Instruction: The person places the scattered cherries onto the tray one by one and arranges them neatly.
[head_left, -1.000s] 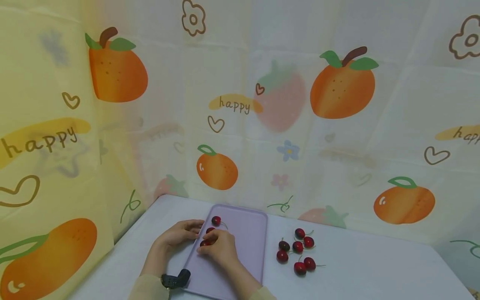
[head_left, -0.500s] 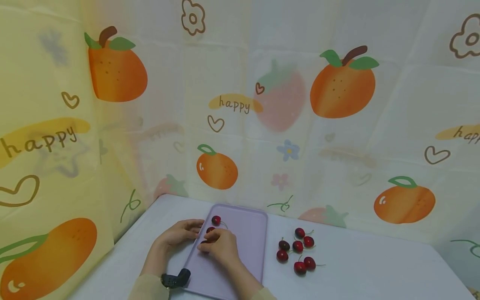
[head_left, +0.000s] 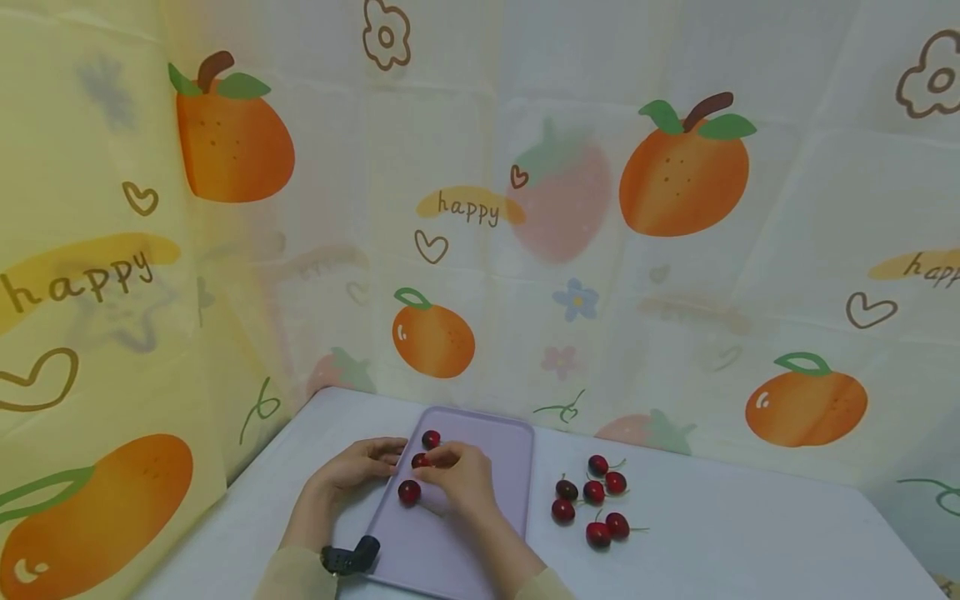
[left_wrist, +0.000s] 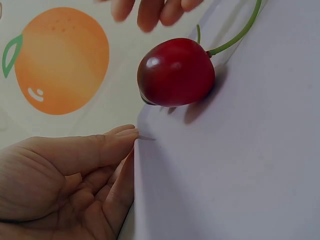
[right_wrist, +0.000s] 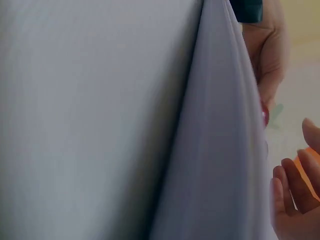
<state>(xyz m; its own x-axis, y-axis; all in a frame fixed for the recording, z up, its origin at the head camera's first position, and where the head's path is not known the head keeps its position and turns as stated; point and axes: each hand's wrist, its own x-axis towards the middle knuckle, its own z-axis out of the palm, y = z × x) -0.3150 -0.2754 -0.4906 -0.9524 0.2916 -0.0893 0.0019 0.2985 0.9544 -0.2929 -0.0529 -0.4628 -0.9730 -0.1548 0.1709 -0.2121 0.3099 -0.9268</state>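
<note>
A lilac tray (head_left: 512, 467) bears three dark red cherries along its left side: a far cherry (head_left: 431, 438), a middle cherry (head_left: 419, 461) partly behind fingers, and a near cherry (head_left: 408, 492). My left hand (head_left: 358, 465) holds the tray's left rim, thumb tip on the edge in the left wrist view. Just right of the near cherry, my right hand (head_left: 461, 483) hovers over the tray with nothing in its fingers; the right wrist view shows its fingers (right_wrist: 295, 185) apart. A large cherry (left_wrist: 175, 72) with a green stem fills the left wrist view's middle.
Several loose cherries (head_left: 594, 492) with stems lie on the white table (head_left: 705, 533) right of the tray. A fruit-printed curtain (head_left: 525, 250) stands behind and to the left. A black strap with a device (head_left: 350, 557) sits at the left wrist.
My right hand has let go of the near cherry and moved up and right, uncovering it. The left hand stays at the tray's rim.
</note>
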